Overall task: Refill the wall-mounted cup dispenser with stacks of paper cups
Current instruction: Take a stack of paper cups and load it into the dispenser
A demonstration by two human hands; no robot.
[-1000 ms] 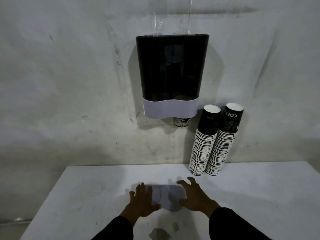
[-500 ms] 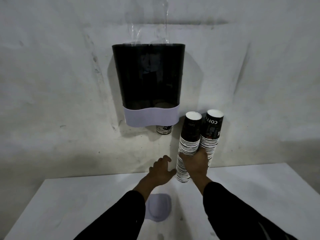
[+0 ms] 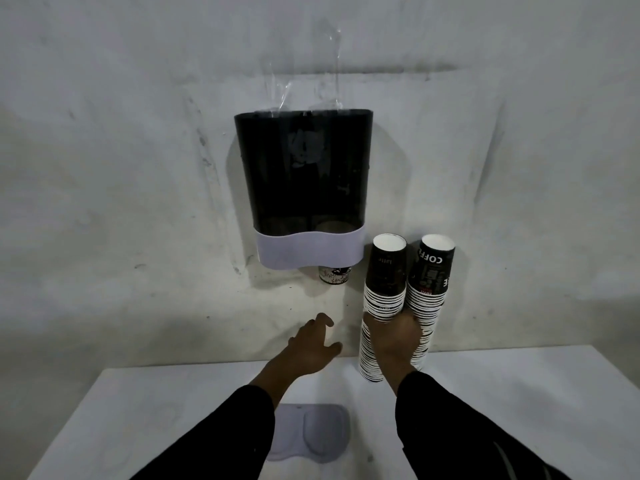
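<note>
A dark translucent cup dispenser [image 3: 304, 181] with a pale lilac lower band hangs on the wall; one printed cup [image 3: 334, 274] pokes out under its right side. Two tall stacks of black paper cups lean against the wall on the table: the left stack [image 3: 383, 289] and the right stack [image 3: 431, 282]. My right hand [image 3: 396, 337] is wrapped around the middle of the left stack. Beside it, to the left, my left hand [image 3: 313, 344] hovers with fingers spread, holding nothing.
A lilac dispenser lid [image 3: 311, 433] lies flat on the white table [image 3: 519, 410] near the front, between my sleeves. Clear tape strips [image 3: 304, 77] run up the rough grey wall above the dispenser.
Both hands left the lid on the table and rose toward the wall. My right hand took hold of the left cup stack; my left hand came up beside it.
</note>
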